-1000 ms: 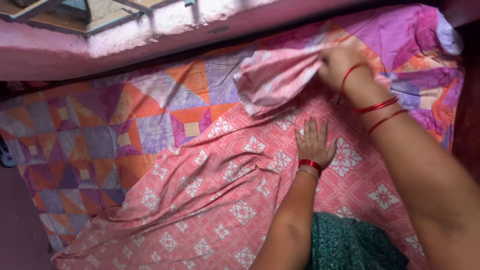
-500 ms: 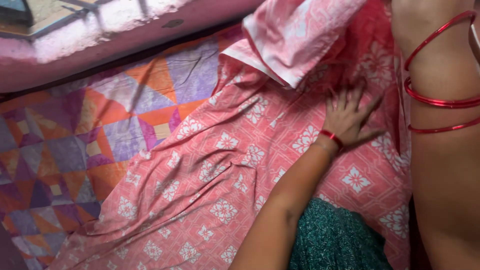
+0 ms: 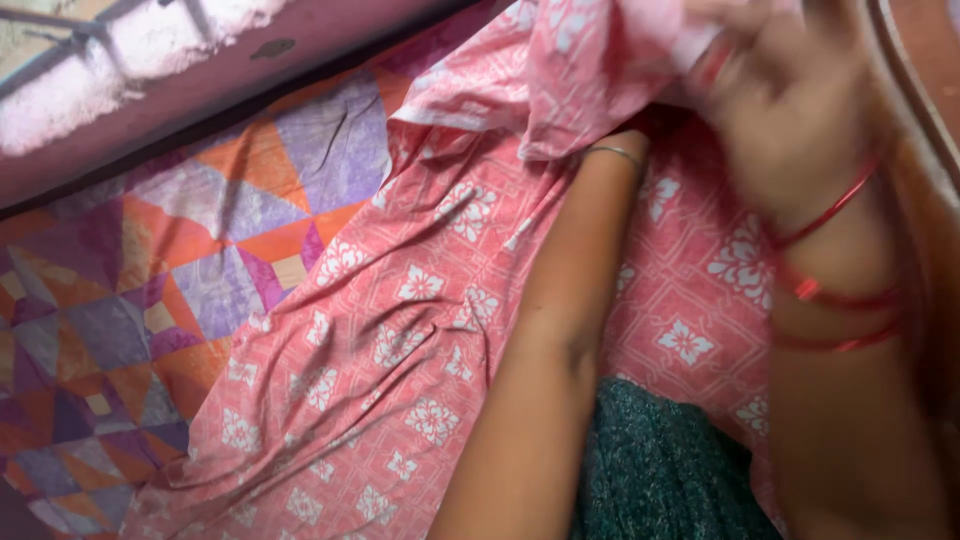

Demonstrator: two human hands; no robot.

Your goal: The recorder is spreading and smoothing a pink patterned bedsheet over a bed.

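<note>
My right hand (image 3: 800, 110) is up near the top of the view, blurred, its fingers (image 3: 740, 60) bunched on a lifted fold of the pink floral cloth (image 3: 400, 340). That cloth is salmon pink with white flower squares, creased, and spreads from my fingers down and away to the left across the bed. My left hand is hidden under the raised fold (image 3: 570, 70); only the forearm (image 3: 560, 330) and a thin bangle (image 3: 615, 152) show, so I cannot tell how those fingers stand. Left of my fingers the cloth's edge runs diagonally, and beyond it lies open patchwork bedsheet (image 3: 150, 300), purple and orange, up to the pink wall ledge (image 3: 200, 80).
</note>
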